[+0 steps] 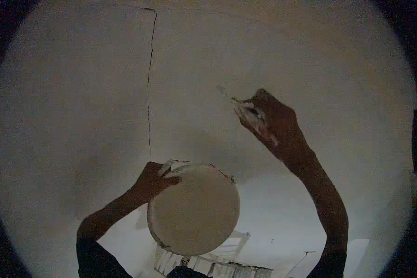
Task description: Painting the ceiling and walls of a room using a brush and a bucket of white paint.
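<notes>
At the lower middle, a round, pale tub or lid (197, 213) faces me with its flat side. Its rim is rough and smeared with white and dark residue. My left hand (155, 178) grips its upper left rim, the thumb lying over the edge. Up and to the right, my right hand (273, 116) is closed on a small, flat, whitish-smeared piece (245, 113), held close to the pale plain surface (190, 65). White smears show on the fingers. A small grey patch (221, 90) marks the surface just left of the fingertips. The picture is dim, and the piece's exact kind is unclear.
A dark, broken crack (148, 92) runs down the surface at left of centre and bends at its top. Below the round thing are pale slatted parts (213, 268), perhaps of a ladder or rack. A thin rod-like line (297, 264) shows at the lower right.
</notes>
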Demonstrator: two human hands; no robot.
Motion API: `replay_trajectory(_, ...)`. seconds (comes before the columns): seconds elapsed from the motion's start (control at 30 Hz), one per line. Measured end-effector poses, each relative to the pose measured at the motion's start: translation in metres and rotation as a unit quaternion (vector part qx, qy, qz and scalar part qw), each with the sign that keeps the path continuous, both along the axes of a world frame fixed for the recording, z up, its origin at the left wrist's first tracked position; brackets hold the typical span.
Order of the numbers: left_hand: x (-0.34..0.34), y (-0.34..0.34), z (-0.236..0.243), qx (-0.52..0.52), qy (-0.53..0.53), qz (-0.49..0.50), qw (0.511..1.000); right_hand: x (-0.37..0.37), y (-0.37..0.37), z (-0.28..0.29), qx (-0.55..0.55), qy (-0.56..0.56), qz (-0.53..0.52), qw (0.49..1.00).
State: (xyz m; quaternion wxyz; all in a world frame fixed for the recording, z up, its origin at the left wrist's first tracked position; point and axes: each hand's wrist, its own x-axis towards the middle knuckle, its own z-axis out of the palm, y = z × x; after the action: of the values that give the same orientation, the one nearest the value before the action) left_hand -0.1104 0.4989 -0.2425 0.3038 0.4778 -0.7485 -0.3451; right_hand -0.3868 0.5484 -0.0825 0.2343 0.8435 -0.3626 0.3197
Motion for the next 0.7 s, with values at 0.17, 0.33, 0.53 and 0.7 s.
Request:
replay_trajectory(0.17,-0.056,0.120,-0.096,0.038,-0.012,-0.022,0.999,-0.051,0.094,-0.065,-0.020,-0.015,0.048,0.999)
replay_trajectory(0.33,-0.106,0.181,-0.099,0.023,-0.005,0.063,0.998,-0.092,0.133,-0.073,-0.146,0.081,0.046,0.985)
replay_trajectory(0.53,-0.222,0.351,-0.190,0.056,0.002,0.002,0.998,-0.188,0.260,-0.166,-0.234,0.230,-0.002,0.945)
replay_trajectory(0.7,-0.324,0.505,-0.280,-0.010,-0.036,-0.019,0.999,-0.279,0.378,-0.265,-0.215,0.213,-0.024,0.953)
